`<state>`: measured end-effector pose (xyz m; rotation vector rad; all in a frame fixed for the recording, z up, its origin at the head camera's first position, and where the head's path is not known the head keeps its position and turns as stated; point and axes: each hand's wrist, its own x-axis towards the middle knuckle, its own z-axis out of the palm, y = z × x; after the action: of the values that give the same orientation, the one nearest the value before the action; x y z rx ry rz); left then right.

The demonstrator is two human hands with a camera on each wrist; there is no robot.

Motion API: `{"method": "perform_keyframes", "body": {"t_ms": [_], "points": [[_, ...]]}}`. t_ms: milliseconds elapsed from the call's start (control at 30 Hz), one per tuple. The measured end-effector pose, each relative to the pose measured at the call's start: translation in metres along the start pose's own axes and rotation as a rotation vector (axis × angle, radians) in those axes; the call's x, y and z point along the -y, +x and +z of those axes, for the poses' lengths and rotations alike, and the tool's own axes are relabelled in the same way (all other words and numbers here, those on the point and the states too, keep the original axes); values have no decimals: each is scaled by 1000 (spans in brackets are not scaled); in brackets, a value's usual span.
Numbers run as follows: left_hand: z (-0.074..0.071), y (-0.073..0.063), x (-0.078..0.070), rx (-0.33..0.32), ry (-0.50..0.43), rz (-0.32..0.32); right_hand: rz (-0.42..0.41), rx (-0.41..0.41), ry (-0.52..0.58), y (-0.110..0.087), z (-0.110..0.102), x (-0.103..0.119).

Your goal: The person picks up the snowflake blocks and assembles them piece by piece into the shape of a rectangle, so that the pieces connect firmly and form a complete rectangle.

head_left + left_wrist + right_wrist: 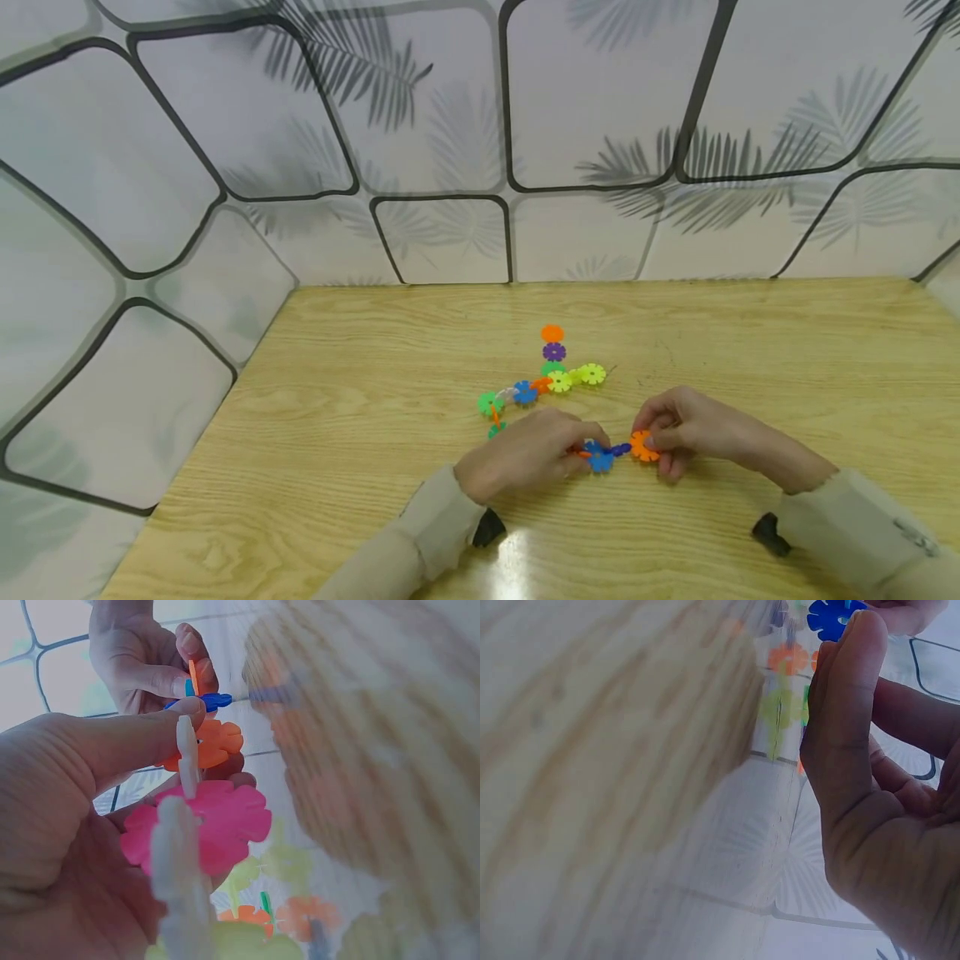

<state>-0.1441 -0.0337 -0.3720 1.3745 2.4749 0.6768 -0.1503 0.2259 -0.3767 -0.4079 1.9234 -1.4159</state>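
Notched plastic snap discs are linked into a chain on the wooden table. My left hand [536, 450] pinches part of that chain, near a light blue disc [599, 457]. In the left wrist view, a pink disc [214, 825], white discs [187, 754] and an orange disc [219, 742] lie along the left thumb and palm. A dark blue disc [620, 449] juts from the chain toward my right hand [693, 429]. Between right thumb and fingers is an orange disc [643, 446], its edge right by the dark blue one.
Beyond the left hand the chain goes on over the table [360, 392]: green [490, 403], blue [525, 392], yellow [593, 373], purple [553, 352] and orange [552, 333] discs. A patterned wall [450, 242] stands along the table's back and left side.
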Motion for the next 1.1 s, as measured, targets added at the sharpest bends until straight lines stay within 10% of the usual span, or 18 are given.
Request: {"method": "perform_keyframes", "body": {"t_ms": [867, 1100], "points": [[-1, -1, 2, -21, 13, 85, -77, 33, 0, 4, 3, 4], [-2, -2, -2, 42, -29, -22, -43, 43, -29, 8, 4, 6]]}}
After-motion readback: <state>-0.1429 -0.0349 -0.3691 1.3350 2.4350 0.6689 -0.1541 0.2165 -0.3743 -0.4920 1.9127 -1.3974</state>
